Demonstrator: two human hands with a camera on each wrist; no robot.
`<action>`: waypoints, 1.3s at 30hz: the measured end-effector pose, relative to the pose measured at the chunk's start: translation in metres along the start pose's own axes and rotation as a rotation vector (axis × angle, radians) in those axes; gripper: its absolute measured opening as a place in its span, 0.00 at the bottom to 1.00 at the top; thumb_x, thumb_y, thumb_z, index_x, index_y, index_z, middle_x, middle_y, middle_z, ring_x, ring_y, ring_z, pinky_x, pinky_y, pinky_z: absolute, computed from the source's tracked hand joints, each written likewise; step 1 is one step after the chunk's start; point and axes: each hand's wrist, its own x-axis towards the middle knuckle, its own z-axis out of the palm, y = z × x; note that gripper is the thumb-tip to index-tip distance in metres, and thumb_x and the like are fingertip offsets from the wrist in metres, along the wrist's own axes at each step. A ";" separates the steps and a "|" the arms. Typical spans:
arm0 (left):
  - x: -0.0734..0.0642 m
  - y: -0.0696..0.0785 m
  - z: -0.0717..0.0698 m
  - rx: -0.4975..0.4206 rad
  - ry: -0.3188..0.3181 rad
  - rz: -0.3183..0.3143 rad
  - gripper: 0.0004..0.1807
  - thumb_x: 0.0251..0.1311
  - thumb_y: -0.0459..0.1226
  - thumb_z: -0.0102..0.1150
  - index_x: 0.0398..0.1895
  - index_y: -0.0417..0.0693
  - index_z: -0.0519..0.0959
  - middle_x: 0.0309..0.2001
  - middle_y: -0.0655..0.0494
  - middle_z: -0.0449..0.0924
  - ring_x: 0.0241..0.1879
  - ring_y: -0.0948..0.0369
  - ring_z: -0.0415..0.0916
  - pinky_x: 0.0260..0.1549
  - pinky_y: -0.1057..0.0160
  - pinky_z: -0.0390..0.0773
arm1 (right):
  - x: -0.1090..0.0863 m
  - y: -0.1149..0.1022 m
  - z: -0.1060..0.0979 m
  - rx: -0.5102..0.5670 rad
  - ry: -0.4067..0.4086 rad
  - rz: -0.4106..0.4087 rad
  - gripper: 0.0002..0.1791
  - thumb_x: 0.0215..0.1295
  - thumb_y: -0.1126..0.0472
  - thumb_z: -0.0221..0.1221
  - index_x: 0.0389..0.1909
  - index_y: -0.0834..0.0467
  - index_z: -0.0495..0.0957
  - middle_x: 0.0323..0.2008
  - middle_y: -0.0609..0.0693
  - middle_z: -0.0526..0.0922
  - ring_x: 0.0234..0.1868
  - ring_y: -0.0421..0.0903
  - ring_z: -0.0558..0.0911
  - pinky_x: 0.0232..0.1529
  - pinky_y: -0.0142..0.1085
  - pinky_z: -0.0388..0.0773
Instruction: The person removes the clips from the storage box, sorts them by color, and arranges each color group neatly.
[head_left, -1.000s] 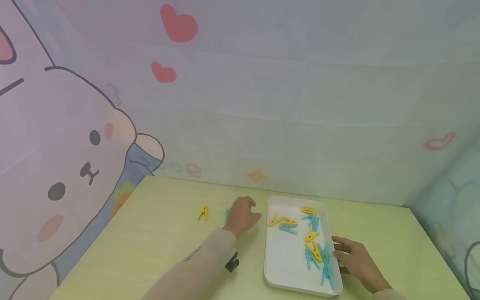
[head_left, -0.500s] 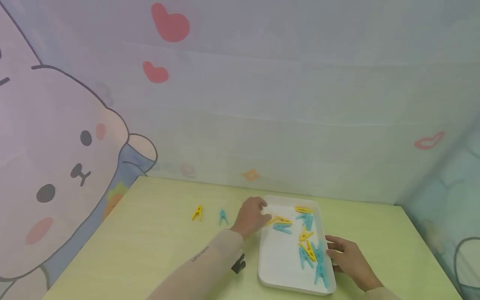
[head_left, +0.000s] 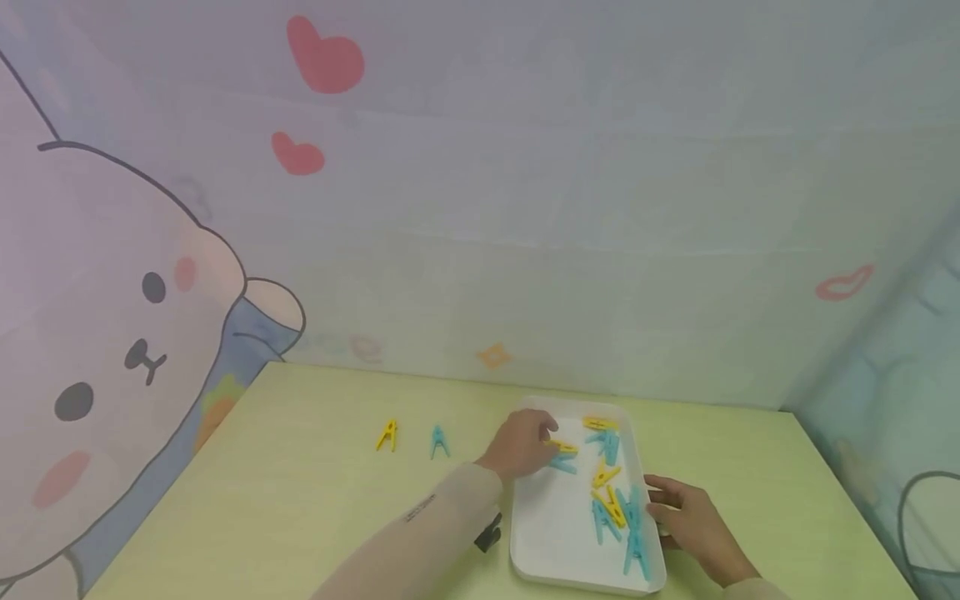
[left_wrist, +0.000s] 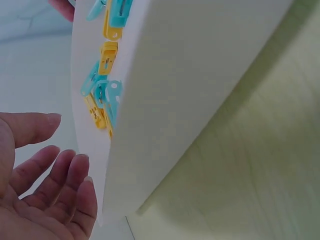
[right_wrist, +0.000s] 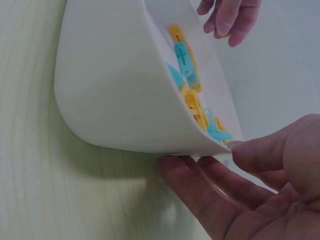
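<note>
A white rectangular tray (head_left: 551, 533) holds several yellow and teal clothespins, mostly along its right side. Over the tray's left rim reaches my left hand (head_left: 521, 443), covering part of a yellow clothespin (head_left: 564, 447) and a teal one (head_left: 562, 464). In the left wrist view that hand (left_wrist: 47, 185) has loosely bent fingers apart from the thumb, with nothing between them. My right hand (head_left: 693, 523) holds the tray's right edge. The right wrist view shows its thumb (right_wrist: 260, 150) at the rim and its fingers against the outer wall.
A yellow clothespin (head_left: 387, 435) and a teal clothespin (head_left: 439, 442) lie apart on the pale green table (head_left: 300, 475), left of the tray. Behind the table hangs a printed cloth (head_left: 562, 208). A dark cable (head_left: 903, 517) curves at the far right.
My left hand has moved right from the table to over the tray, uncovering the loose teal clothespin. The right hand stays at the tray's edge. The whole head view has shifted slightly.
</note>
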 end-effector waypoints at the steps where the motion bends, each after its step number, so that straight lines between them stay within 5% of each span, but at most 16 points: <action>1: 0.001 0.000 0.001 0.014 -0.009 -0.002 0.14 0.55 0.32 0.67 0.46 0.40 0.82 0.34 0.56 0.78 0.34 0.62 0.73 0.36 0.64 0.75 | 0.000 0.000 0.000 0.001 0.001 0.000 0.26 0.70 0.71 0.54 0.67 0.71 0.65 0.58 0.74 0.73 0.47 0.57 0.83 0.35 0.47 0.84; 18: 0.022 0.014 0.020 0.368 -0.173 -0.025 0.14 0.55 0.31 0.64 0.46 0.47 0.85 0.47 0.58 0.83 0.52 0.58 0.77 0.52 0.61 0.75 | -0.003 -0.006 -0.003 -0.026 -0.008 0.014 0.26 0.70 0.71 0.53 0.68 0.71 0.63 0.59 0.74 0.72 0.46 0.57 0.83 0.36 0.47 0.84; 27: 0.028 0.021 0.035 0.624 -0.184 0.028 0.05 0.57 0.39 0.66 0.30 0.53 0.79 0.26 0.63 0.72 0.27 0.64 0.69 0.31 0.64 0.74 | -0.002 0.001 -0.008 -0.013 0.000 -0.003 0.27 0.70 0.71 0.54 0.68 0.71 0.64 0.59 0.74 0.71 0.46 0.58 0.83 0.35 0.47 0.84; 39: 0.017 0.025 0.024 0.673 -0.215 0.023 0.08 0.59 0.37 0.65 0.27 0.51 0.74 0.23 0.59 0.69 0.24 0.62 0.67 0.24 0.66 0.72 | -0.003 -0.003 0.001 0.013 0.001 0.008 0.26 0.70 0.72 0.53 0.67 0.71 0.64 0.59 0.74 0.72 0.46 0.57 0.83 0.36 0.47 0.84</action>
